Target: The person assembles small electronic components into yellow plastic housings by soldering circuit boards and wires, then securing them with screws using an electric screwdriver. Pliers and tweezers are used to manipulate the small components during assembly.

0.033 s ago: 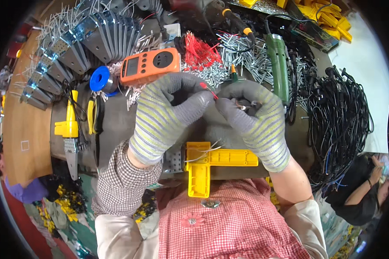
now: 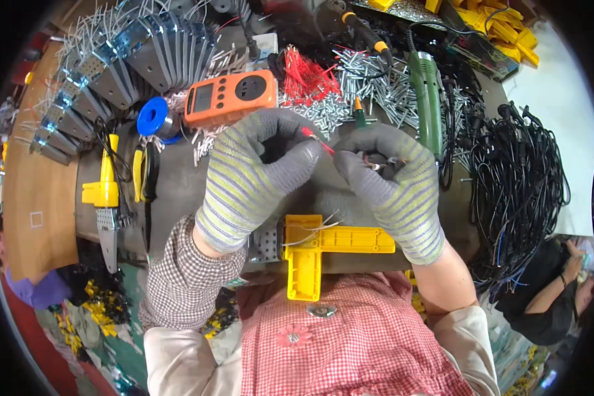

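Observation:
My gloved left hand point(image 2: 257, 168) pinches a small red-tipped lead point(image 2: 320, 140) between thumb and forefinger; its thin red end points toward my other hand. My gloved right hand point(image 2: 393, 175) is closed just to the right, thumb against forefinger close to the lead's end. Small whitish and brown bits point(image 2: 375, 165) show among its curled fingers, too small to name. Below both hands lies an open yellow plastic housing shell point(image 2: 356, 240), with thin pale wires point(image 2: 313, 231) across its upper end. A perforated metal plate point(image 2: 265, 245) lies beside the shell, partly behind my left forearm.
An orange meter point(image 2: 231, 98), a blue wire spool point(image 2: 153, 117), red leads point(image 2: 303, 76) and loose screws point(image 2: 389, 89) lie beyond my hands. Left are a yellow-handled tool point(image 2: 105, 185) and pliers point(image 2: 138, 175). A green electric screwdriver point(image 2: 428, 105) and black cables point(image 2: 518, 191) lie right.
My hands have drawn slightly apart, so a small gap shows between the red lead's end and my right fingertips. The left hand keeps its pinch on the lead.

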